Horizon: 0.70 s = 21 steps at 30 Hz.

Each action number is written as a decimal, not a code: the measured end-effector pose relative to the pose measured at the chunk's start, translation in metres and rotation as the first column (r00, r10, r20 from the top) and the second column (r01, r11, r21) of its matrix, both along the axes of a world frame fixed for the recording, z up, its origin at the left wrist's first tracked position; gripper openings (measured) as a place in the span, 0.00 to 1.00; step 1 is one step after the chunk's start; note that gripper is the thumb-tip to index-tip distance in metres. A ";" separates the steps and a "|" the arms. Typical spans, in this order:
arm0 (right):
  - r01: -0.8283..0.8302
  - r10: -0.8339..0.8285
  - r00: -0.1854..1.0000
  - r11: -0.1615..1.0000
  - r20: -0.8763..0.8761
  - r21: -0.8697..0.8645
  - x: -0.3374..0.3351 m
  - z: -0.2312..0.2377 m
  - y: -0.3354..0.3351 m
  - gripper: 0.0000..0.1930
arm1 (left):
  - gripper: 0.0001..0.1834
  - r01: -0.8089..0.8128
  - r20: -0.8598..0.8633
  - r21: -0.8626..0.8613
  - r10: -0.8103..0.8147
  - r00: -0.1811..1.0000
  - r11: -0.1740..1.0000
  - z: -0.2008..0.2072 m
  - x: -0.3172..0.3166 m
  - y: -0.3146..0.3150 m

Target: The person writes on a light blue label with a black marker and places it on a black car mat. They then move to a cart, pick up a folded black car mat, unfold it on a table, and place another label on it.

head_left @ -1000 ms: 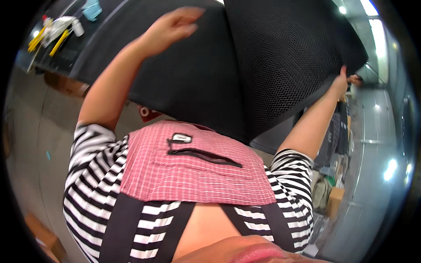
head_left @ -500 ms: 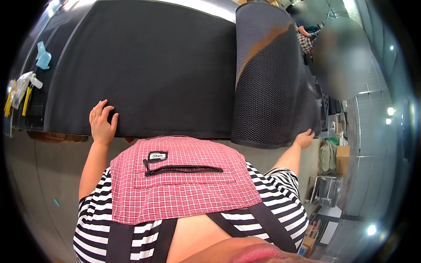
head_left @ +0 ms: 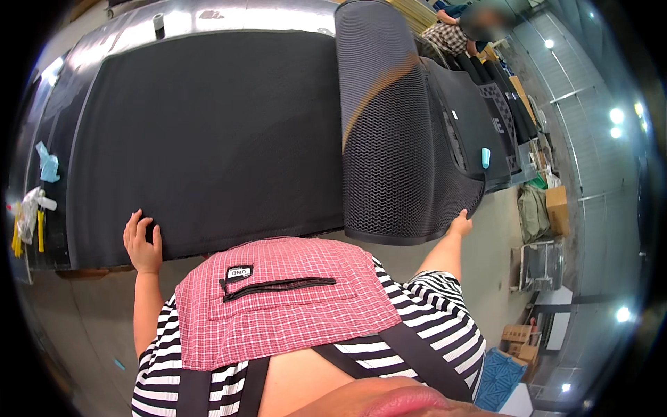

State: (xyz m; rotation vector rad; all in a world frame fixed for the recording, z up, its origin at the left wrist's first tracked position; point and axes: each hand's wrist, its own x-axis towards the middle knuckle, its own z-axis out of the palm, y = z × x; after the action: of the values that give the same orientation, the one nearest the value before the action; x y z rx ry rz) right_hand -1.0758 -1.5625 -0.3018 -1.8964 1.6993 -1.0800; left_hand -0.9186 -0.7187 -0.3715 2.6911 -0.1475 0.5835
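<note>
A large smooth black sheet (head_left: 208, 146) lies flat across the table in front of me. My left hand (head_left: 144, 244) rests on its near left corner, fingers apart and slightly bent, holding nothing. At the right, a black mat (head_left: 389, 160) with a zigzag-textured face curves up in a broad curl over the sheet's right end. I cannot tell whether the mat and the sheet are one piece. My right hand (head_left: 459, 225) is closed on the mat's near right edge, with the fingers partly hidden behind it.
Left on the table are a light blue scrap (head_left: 48, 163), a clear plastic bag (head_left: 29, 215) and yellow-handled tools (head_left: 40, 233). A small cylinder (head_left: 158, 26) stands at the far edge. More dark mats (head_left: 464, 104) lie beyond the curl, with a teal object (head_left: 486, 158). A person (head_left: 448, 35) works far right.
The view has shifted, so the table sits lower and further left. More of the mats beyond the curl shows. Both hands keep their places on the sheet and the mat.
</note>
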 end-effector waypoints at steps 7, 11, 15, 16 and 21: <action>-0.312 -0.190 0.738 0.754 0.647 0.578 -0.024 -0.016 -0.039 0.21 | 0.11 -0.016 -0.011 0.016 0.016 1.000 1.000 0.001 -0.004 0.007; -0.531 -0.294 0.541 0.608 0.788 0.591 -0.042 -0.024 -0.039 0.24 | 0.11 -0.011 0.003 0.026 0.011 1.000 1.000 0.001 -0.004 0.003; -0.417 -0.414 0.569 0.599 0.711 0.683 -0.043 -0.043 -0.042 0.27 | 0.11 -0.016 0.000 0.030 0.016 1.000 0.999 0.006 -0.007 0.000; -0.412 -0.422 0.592 0.575 0.687 0.707 -0.051 -0.049 -0.058 0.25 | 0.11 -0.011 -0.009 0.017 0.012 1.000 1.000 0.004 -0.005 -0.005; -0.186 -0.214 0.754 0.837 0.621 0.514 -0.046 -0.072 -0.057 0.23 | 0.10 -0.015 -0.027 -0.023 0.014 1.000 1.000 0.007 -0.002 -0.010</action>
State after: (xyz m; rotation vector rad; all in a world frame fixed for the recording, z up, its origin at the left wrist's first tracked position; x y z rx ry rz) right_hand -1.1214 -1.6190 -0.3735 -0.9600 1.3807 -0.9577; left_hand -0.9205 -0.7287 -0.3647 2.6784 -0.1133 0.5500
